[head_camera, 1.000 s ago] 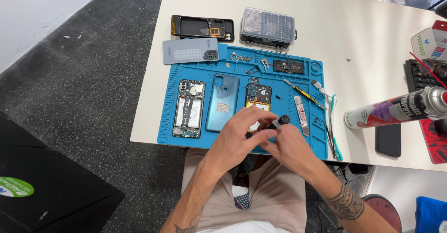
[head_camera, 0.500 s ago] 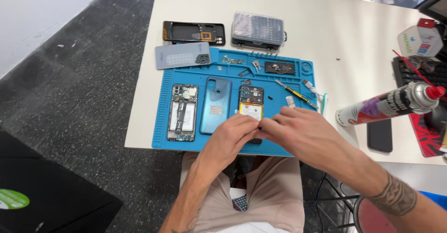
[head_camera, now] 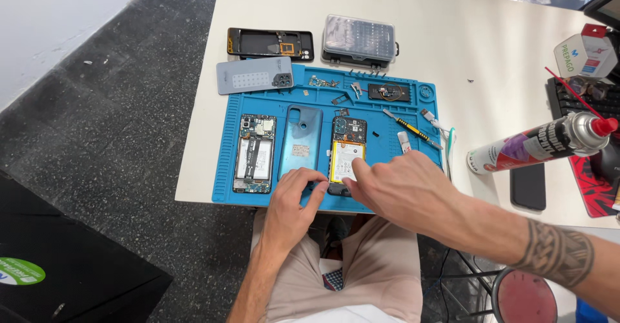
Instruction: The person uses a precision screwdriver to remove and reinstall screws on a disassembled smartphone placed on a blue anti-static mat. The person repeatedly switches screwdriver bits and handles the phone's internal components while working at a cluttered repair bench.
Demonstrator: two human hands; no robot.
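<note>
Steadying the opened phone [head_camera: 347, 157] at six o'clock on the blue mat [head_camera: 223, 168], your left hand [head_camera: 292, 203] pinches its bottom edge while your right hand [head_camera: 400, 184] fingertips press its battery, fingers together.

Bright, even daylight, soft shadows, sharp focus; edges perhaps slightly wide-angle distorted.

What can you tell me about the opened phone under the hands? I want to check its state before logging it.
The opened phone lies flat, back cover off, on the blue mat, right of a teal back cover. A dark circuit board sits at its top and a pale battery with a yellow edge fills the middle. The right hand fingers touch its lower end; the left hand rests beside its bottom corner.
</note>
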